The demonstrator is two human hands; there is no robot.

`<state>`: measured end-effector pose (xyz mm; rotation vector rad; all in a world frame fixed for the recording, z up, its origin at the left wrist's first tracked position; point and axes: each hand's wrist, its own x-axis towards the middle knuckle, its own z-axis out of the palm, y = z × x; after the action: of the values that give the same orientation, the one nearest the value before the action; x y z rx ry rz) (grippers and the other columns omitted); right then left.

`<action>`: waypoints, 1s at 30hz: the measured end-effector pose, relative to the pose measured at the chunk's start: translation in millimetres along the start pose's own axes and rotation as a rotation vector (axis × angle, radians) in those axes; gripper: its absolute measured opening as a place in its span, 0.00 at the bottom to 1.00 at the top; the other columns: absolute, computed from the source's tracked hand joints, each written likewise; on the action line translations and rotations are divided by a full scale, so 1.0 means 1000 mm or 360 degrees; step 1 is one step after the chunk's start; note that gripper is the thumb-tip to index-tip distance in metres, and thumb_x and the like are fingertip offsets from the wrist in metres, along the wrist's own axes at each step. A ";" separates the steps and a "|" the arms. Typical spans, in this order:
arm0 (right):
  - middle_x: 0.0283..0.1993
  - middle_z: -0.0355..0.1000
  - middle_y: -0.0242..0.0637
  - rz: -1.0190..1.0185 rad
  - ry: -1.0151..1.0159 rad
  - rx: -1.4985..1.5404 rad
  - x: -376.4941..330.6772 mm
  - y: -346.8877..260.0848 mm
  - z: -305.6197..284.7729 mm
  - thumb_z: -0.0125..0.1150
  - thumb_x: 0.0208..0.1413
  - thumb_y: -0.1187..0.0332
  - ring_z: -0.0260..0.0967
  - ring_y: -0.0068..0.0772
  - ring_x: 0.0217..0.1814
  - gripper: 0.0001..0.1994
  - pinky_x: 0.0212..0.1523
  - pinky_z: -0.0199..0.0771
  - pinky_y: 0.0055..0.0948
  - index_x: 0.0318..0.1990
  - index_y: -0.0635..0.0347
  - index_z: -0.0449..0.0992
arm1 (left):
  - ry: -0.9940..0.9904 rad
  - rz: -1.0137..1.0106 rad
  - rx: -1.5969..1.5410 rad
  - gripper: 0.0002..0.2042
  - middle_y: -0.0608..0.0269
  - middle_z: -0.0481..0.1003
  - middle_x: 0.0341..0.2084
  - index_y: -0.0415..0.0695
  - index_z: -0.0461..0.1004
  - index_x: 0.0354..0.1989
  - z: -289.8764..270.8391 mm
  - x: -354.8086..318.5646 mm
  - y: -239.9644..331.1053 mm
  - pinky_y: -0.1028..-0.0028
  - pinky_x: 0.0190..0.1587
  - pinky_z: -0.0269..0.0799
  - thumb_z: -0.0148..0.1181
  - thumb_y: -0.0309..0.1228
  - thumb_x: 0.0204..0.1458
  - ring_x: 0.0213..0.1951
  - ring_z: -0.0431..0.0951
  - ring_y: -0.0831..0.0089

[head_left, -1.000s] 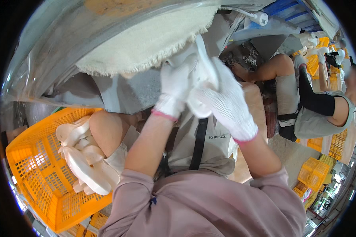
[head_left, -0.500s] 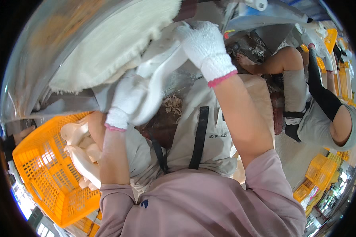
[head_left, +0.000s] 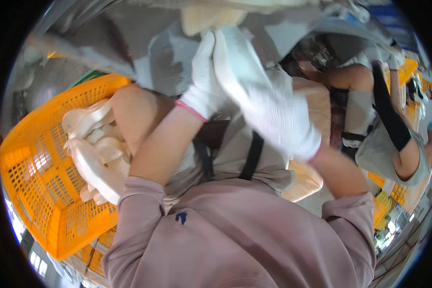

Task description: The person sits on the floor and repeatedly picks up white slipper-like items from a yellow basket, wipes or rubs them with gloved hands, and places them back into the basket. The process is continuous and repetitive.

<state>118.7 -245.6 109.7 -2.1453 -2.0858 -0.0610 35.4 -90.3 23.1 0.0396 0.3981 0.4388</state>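
Left hand (head_left: 204,79) and right hand (head_left: 269,108), both in white knit gloves, reach up side by side to a pale slab (head_left: 209,17) at the top of the view, fingers pressed against its underside; whether either actually grips it cannot be told, since the fingertips run out of sight. Orange crate (head_left: 38,192) sits low at the person's left, within easy reach, holding pale mushrooms (head_left: 96,153), while a co-worker (head_left: 389,129) sits at right.
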 end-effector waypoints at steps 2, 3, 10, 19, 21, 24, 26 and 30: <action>0.54 0.81 0.36 -0.0049 0.0304 0.0213 0.000 -0.021 0.011 0.71 0.51 0.68 0.82 0.32 0.52 0.26 0.40 0.84 0.34 0.60 0.55 0.80 | -0.0266 0.0016 0.0046 0.28 0.50 0.79 0.54 0.41 0.72 0.63 -0.004 -0.005 0.009 0.54 0.59 0.77 0.51 0.54 0.69 0.52 0.81 0.56; 0.51 0.81 0.38 0.0088 0.0332 0.0210 0.012 -0.024 0.018 0.70 0.51 0.68 0.82 0.35 0.49 0.24 0.40 0.84 0.36 0.59 0.56 0.80 | -0.0336 0.0170 -0.0013 0.27 0.51 0.79 0.53 0.41 0.72 0.62 -0.006 -0.001 0.012 0.56 0.58 0.78 0.51 0.53 0.69 0.52 0.81 0.57; 0.33 0.80 0.47 0.0516 0.0306 0.0495 0.050 -0.033 0.006 0.67 0.54 0.68 0.80 0.52 0.34 0.17 0.37 0.79 0.46 0.52 0.58 0.82 | 0.0323 0.0391 0.0506 0.18 0.57 0.81 0.45 0.45 0.76 0.56 0.014 0.022 0.024 0.67 0.50 0.78 0.49 0.44 0.70 0.48 0.81 0.63; 0.39 0.83 0.44 0.0481 0.0192 0.0735 0.089 -0.021 0.023 0.69 0.56 0.64 0.83 0.47 0.39 0.12 0.42 0.81 0.38 0.43 0.61 0.85 | 0.0099 0.0840 0.1083 0.22 0.48 0.81 0.45 0.40 0.75 0.53 -0.011 0.017 0.023 0.55 0.53 0.80 0.50 0.48 0.67 0.47 0.83 0.52; 0.40 0.83 0.43 0.0661 -0.0092 0.1430 0.079 -0.024 0.003 0.69 0.56 0.63 0.82 0.32 0.45 0.19 0.47 0.79 0.32 0.54 0.61 0.82 | -0.0137 0.0091 0.0262 0.25 0.45 0.80 0.43 0.37 0.73 0.55 -0.020 0.030 0.026 0.49 0.51 0.81 0.48 0.49 0.68 0.44 0.83 0.47; 0.49 0.83 0.45 0.0479 -0.0014 0.1109 0.062 -0.030 0.003 0.71 0.55 0.60 0.82 0.39 0.50 0.32 0.56 0.80 0.36 0.67 0.61 0.73 | 0.0245 -0.0126 0.0356 0.26 0.57 0.78 0.31 0.44 0.77 0.47 -0.024 0.046 0.029 0.53 0.32 0.79 0.43 0.56 0.69 0.34 0.81 0.56; 0.52 0.82 0.45 0.0379 0.0207 0.1217 0.064 -0.026 0.015 0.71 0.55 0.61 0.82 0.44 0.50 0.31 0.56 0.82 0.38 0.65 0.62 0.73 | -0.0032 0.0229 -0.0114 0.27 0.55 0.80 0.38 0.45 0.76 0.53 -0.021 0.050 0.029 0.53 0.40 0.81 0.44 0.56 0.69 0.40 0.82 0.55; 0.45 0.79 0.48 0.0924 -0.0283 0.1865 0.063 -0.041 -0.026 0.71 0.55 0.57 0.78 0.54 0.51 0.24 0.52 0.79 0.44 0.57 0.55 0.76 | -0.0055 0.0662 0.0496 0.26 0.55 0.80 0.41 0.44 0.75 0.54 -0.020 0.031 0.014 0.55 0.43 0.81 0.44 0.55 0.69 0.43 0.82 0.55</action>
<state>81.8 -185.9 147.0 -1.8081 -0.9471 1.1184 48.3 -65.2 -4.8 0.4379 0.4218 0.7814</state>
